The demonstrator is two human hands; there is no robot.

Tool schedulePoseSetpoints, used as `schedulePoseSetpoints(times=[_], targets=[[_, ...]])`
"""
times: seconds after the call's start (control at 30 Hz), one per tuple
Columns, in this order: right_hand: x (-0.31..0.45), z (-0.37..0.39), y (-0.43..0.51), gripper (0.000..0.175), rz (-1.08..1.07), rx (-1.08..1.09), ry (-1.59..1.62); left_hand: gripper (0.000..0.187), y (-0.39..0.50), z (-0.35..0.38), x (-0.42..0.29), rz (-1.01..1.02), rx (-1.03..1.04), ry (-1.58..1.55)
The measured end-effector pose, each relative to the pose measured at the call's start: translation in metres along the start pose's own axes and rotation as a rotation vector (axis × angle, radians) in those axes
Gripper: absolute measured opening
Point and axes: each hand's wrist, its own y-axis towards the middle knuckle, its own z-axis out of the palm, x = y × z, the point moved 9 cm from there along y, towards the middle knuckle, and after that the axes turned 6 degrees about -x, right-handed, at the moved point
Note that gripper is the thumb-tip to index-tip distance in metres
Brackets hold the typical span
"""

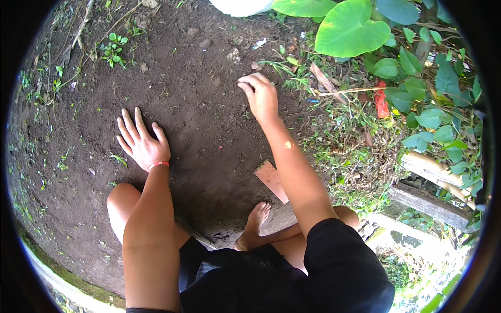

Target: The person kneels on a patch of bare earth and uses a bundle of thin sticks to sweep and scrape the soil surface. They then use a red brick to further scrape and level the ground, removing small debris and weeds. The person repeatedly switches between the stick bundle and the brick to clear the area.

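My left hand (143, 143) is palm down over the dark bare soil (203, 129), its fingers spread and nothing in them. A red band (158, 164) circles that wrist. Farther forward and to the right is my right hand (259, 96), with its fingers bent and the thumb near the index finger. Whether something small sits between those fingertips cannot be made out. Under my right forearm a flat reddish tile or brick piece (271, 180) lies on the ground, partly covered by the arm. My bare foot (256, 221) rests on the soil just behind it.
Broad-leaved plants (354, 31) crowd the upper right, near a white object (242, 6) cut off by the top edge. A thin stick (348, 91) reaches a red plastic scrap (381, 101). Weathered wooden planks (430, 203) lie right; a pale kerb (70, 287) runs lower left.
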Motion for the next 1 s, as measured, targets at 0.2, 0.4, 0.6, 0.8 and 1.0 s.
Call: schedulePoseSetpoints(times=[0.2,0.4,0.6,0.8,1.0], targets=[[-0.054,-0.081,0.028,0.008,0.247,-0.242,0.096,0.066,-0.001,0.002,0.001,0.013,-0.008,0.008],[-0.063,-0.075,0.005,0.030,0.176,0.043,-0.046,0.066,0.002,0.000,-0.001,0.008,-0.010,-0.004],[-0.064,-0.086,0.015,0.020,0.120,-0.257,-0.050,0.066,-0.002,0.004,0.001,0.006,-0.020,-0.007],[-0.008,-0.059,0.027,0.029,-0.058,-0.008,0.011,0.067,-0.001,0.002,0.001,0.011,-0.027,0.016],[0.004,-0.004,0.016,0.013,0.010,-0.051,-0.120,0.065,-0.002,0.001,-0.001,0.024,-0.043,0.003]])
